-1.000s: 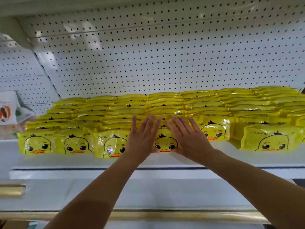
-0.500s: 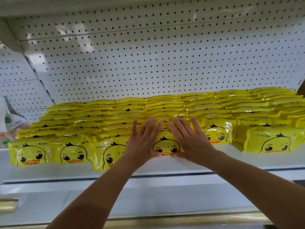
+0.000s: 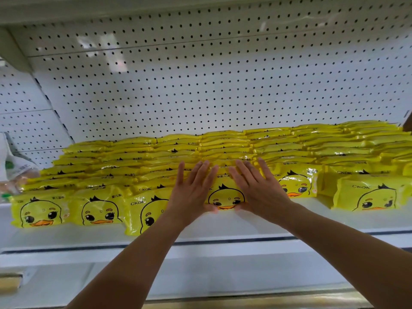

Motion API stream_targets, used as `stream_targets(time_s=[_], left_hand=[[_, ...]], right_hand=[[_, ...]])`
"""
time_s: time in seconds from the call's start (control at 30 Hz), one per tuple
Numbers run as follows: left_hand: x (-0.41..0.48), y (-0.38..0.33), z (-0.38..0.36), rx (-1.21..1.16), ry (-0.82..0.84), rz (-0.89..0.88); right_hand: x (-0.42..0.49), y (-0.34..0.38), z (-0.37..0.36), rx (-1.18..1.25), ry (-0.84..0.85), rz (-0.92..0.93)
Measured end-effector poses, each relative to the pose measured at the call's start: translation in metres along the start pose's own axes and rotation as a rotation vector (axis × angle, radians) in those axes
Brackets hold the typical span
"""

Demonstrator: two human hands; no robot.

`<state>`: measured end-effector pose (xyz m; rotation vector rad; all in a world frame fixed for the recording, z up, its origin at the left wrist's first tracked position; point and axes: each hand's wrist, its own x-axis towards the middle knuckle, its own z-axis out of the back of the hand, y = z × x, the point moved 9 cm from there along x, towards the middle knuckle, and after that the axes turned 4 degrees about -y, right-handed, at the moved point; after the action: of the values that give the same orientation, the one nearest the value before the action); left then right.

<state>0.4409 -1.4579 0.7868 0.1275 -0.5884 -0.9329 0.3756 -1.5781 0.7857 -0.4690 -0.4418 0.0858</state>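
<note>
Fingers [image 3: 197, 172] straight, pressing left hand [image 3: 191, 197] and right hand [image 3: 260, 192] on duck pack [image 3: 225, 197]. Printed "CKOK" on neighbouring packs [image 3: 145, 208], same shelf [image 3: 245, 227].

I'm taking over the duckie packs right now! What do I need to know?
Left hand: open, straight fingers pressing the left side of the middle duck pack.
Right hand: open, pressing its right side.
Where: yellow rows fill the shelf back to the pegboard wall.
Done: shelf stocked, front packs facing out.
Left: the front row looks uneven; the three packs to the left sit nearer the edge. Probably line them up.
</note>
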Motion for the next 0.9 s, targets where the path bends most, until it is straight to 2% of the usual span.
stream_targets(time_s=[0.37,0.6,0.9], left_hand=[[0.005,0.006,-0.011,-0.011,0.039,-0.005],[0.006,0.004,-0.011,-0.021,-0.030,-0.036],[0.001,0.004,0.002,-0.049,-0.027,0.005]], right_hand=[[0.007,-0.002,-0.004,-0.014,-0.021,0.021],[0.006,-0.003,-0.005,-0.044,-0.010,0.018],[0.001,-0.002,0.009,0.016,-0.024,-0.035]])
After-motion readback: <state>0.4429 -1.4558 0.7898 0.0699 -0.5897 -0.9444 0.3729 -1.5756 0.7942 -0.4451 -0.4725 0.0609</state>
